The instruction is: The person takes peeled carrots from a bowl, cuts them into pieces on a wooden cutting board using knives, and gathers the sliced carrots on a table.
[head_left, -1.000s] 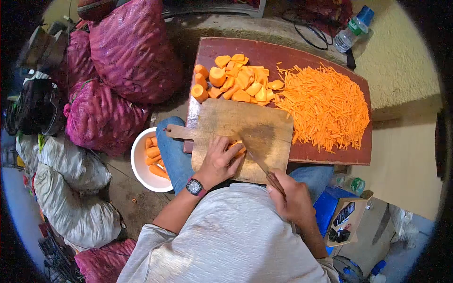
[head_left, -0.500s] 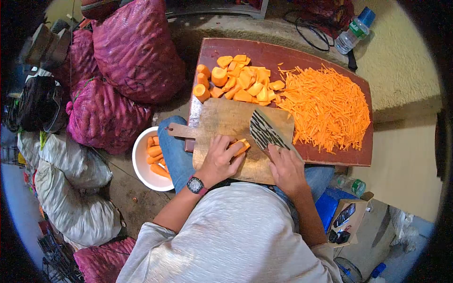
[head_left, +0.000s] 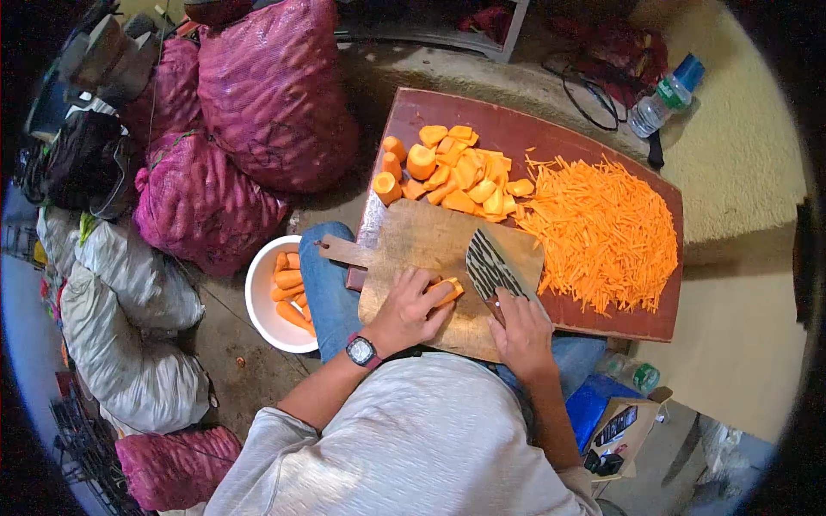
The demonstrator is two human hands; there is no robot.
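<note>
Two hands in view: left hand had fingers clamped on the carrot piece, on the cutting board across the worktop's near edge, left side. Right hand fingers gripped the knife. I judged tucked fingertips and even strokes best.

Pale grey shirt, blue jeans, dark-faced watch (maroon strap)

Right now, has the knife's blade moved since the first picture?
Yes: against the cutting board, the blade has shifted rightward, away from the left hand, and its broad face now shows.
</note>
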